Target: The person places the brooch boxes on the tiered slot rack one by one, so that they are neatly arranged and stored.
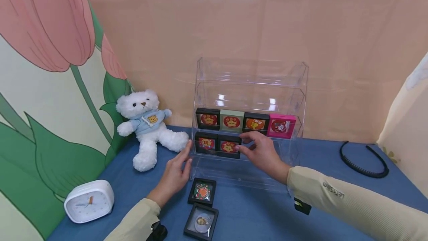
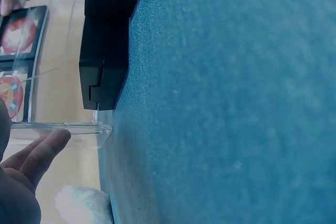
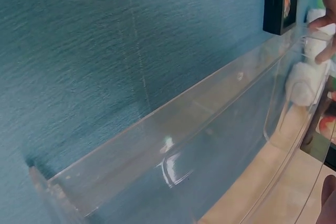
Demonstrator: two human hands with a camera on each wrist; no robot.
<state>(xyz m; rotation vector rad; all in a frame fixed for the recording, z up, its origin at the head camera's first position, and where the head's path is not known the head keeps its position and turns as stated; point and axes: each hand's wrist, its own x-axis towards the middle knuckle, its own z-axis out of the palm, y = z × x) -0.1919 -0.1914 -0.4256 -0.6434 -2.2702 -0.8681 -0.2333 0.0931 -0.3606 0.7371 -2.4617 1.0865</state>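
Note:
A clear tiered acrylic rack [image 1: 250, 84] stands against the wall. Its lower filled tier holds two black badge boxes; the right one [image 1: 229, 146] shows a red round design with a yellow star-like figure. My right hand [image 1: 264, 155] pinches that box at its right edge, thumb on the front and index finger at the top. Beside it sits the other black badge box [image 1: 206, 143]. My left hand [image 1: 174, 177] touches the rack's left side with extended fingers, also seen in the left wrist view, where the left hand [image 2: 26, 177] meets the clear side panel.
One tier up are black boxes [image 1: 208, 119], a pale green box [image 1: 232, 121] and a pink box [image 1: 281, 126]. Two black display frames [image 1: 202, 192] lie in front of the rack. A white teddy bear [image 1: 147, 129], a white clock [image 1: 89, 201] and a black headband [image 1: 362, 168] stand around.

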